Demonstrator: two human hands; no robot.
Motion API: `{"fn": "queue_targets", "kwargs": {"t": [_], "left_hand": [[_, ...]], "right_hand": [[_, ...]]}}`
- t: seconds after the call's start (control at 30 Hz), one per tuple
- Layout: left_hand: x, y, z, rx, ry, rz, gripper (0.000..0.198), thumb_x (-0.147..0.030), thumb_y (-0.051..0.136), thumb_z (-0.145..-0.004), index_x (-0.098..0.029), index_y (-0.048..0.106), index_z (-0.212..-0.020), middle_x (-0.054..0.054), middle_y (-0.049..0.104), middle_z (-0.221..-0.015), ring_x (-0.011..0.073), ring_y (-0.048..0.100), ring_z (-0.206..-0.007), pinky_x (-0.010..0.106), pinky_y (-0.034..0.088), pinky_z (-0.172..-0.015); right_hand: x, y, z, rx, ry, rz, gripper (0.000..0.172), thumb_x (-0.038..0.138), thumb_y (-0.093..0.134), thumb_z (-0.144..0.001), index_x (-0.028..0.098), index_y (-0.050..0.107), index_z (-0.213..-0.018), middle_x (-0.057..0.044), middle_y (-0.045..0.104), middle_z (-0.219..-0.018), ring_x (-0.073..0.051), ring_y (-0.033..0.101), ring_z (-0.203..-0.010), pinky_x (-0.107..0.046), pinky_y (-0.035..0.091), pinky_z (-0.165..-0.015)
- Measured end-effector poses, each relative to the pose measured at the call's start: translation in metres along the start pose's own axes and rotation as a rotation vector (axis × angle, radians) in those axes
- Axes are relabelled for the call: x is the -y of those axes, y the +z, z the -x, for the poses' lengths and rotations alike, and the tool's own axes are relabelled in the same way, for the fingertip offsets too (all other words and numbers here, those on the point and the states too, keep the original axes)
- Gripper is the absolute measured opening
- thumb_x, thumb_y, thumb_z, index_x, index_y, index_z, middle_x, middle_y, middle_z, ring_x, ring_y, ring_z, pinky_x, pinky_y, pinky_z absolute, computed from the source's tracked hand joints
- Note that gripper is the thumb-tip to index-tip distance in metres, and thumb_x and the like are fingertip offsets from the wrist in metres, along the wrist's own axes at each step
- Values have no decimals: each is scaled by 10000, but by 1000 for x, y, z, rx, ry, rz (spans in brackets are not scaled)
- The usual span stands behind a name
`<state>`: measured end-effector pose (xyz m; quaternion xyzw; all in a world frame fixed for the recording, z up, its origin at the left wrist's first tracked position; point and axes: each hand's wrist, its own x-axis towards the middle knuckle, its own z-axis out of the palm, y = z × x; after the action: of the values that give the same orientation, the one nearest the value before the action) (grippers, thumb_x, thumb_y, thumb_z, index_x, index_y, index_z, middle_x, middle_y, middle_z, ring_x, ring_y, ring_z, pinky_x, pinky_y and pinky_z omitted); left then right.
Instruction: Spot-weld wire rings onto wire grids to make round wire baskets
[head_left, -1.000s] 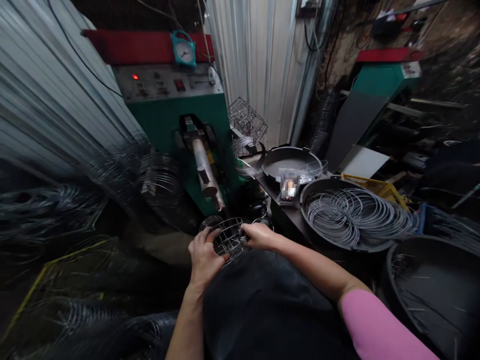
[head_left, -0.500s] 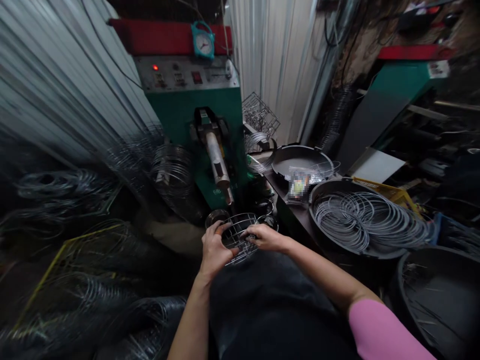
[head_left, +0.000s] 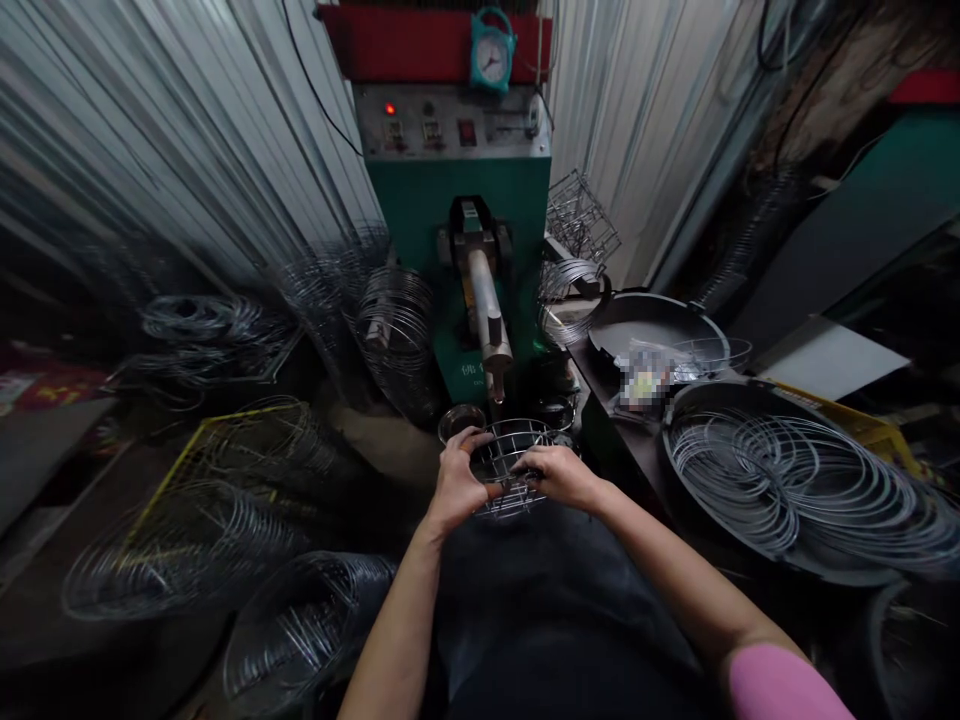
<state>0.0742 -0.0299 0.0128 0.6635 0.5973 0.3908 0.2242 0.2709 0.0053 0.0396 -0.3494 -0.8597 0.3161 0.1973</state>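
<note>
A round wire rack (head_left: 517, 432) of crossed metal rods is held in front of my body, just below the tip of a welding machine's electrode arm (head_left: 487, 300). My left hand (head_left: 459, 482) grips its left side, thumb and fingers closed round the rim. Over the rack's right part, my right hand (head_left: 559, 473) is closed, fingertips pinched at the wires. Whether a separate rod sits in those fingers is too small to make out. The green spot welder (head_left: 405, 190) stands straight ahead, with a red lamp lit on its panel.
To the right, a black pan (head_left: 679, 480) holds many loose wire rings, with another shallow pan (head_left: 652, 305) behind it. Wire-ring bundles (head_left: 315, 620) and a yellow-edged crate (head_left: 165, 480) lie at the left. A teal clock (head_left: 492, 58) hangs on the welder.
The view has swung left, so the welder and pans appear farther right. Both hands keep their hold on the wire rack, nearly unchanged beneath the electrode.
</note>
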Motion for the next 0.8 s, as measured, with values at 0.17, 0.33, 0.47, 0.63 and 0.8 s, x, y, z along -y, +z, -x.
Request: {"fn": "queue_targets", "kwargs": {"t": [0.17, 0.33, 0.47, 0.63, 0.8], "left_hand": [[6, -2, -8, -3, 13, 22, 665, -246, 777, -490, -220, 563, -1120, 83, 452, -1282, 279, 427, -1215, 457, 332, -1029], [16, -2, -18, -12, 44, 38, 669, -281, 791, -492, -221, 562, -1117, 88, 452, -1283, 268, 421, -1224, 434, 330, -1037], [21, -3, -30, -31, 56, 60, 665, -289, 789, -500, -213, 561, -1120, 95, 447, -1285, 271, 415, -1231, 443, 323, -1043], [25, -5, -48, -36, 35, 74, 655, -273, 790, -491, -216, 577, -1108, 91, 463, -1249, 264, 460, -1180, 429, 351, -1019], [29, -3, -54, -42, 39, 79, 659, -326, 810, -470, -214, 586, -1079, 87, 479, -1213, 262, 468, -1163, 427, 358, -1008]], "right_hand": [[-4, 2, -6, -15, -4, 38, 293, 64, 625, -687, 244, 695, -907, -32, 686, -893, -175, 633, -844, -249, 450, -736], [-8, 3, -15, -2, 1, 128, 326, 63, 605, -707, 247, 681, -965, -43, 680, -958, -179, 628, -892, -251, 451, -760], [-8, 0, -27, -24, 20, 154, 305, 65, 605, -714, 235, 685, -954, -50, 681, -958, -182, 633, -893, -255, 451, -760], [-5, -10, -45, -49, 20, 188, 250, 97, 607, -742, 228, 688, -939, -56, 682, -955, -182, 636, -883, -253, 448, -746], [-8, -6, -47, -112, 22, 168, 197, 120, 610, -764, 220, 689, -914, -48, 690, -935, -170, 639, -855, -240, 451, -729]]}}
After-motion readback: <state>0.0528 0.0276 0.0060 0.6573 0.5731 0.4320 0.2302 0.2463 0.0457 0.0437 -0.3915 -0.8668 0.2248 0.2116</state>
